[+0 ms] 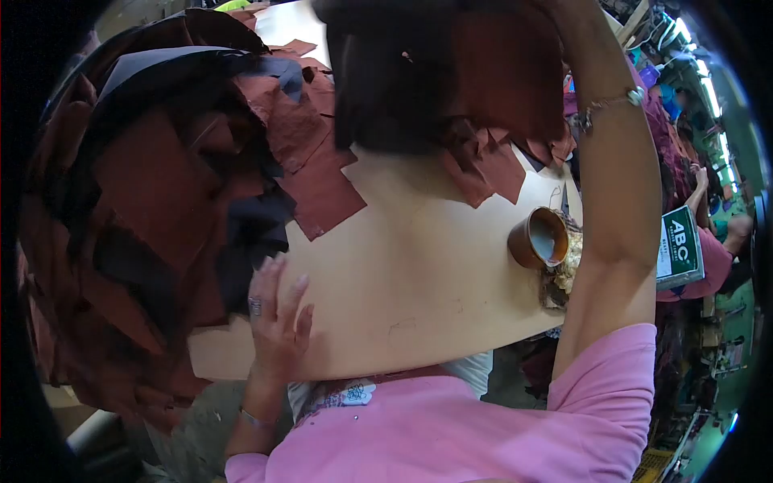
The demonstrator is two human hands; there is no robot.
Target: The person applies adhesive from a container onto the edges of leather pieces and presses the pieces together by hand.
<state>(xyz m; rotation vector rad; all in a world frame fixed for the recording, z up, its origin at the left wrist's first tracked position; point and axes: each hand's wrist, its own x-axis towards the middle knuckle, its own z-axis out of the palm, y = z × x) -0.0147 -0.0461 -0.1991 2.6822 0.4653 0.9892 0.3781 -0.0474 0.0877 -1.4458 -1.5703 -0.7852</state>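
My left hand (278,318) is open, its fingers spread at the table's left edge, beside a big heap of reddish-brown and black leather-like pieces (153,185). A ring shows on one finger, and nothing is in the hand. My right arm is raised at the upper right. The right hand (561,10) is mostly cut off by the top of the view, and its fingers are hidden. From it hangs a large leather-like sheet, black and brown (507,72), blurred and close to the camera above the table.
The pale table (403,274) curves in front of me. On its right stands a brown cup (530,239) with whitish stuff inside, next to a crumpled yellowish clump (570,266). More brown pieces (491,165) lie behind. Further right are an ABC tin (679,245) and another person's arm (699,189).
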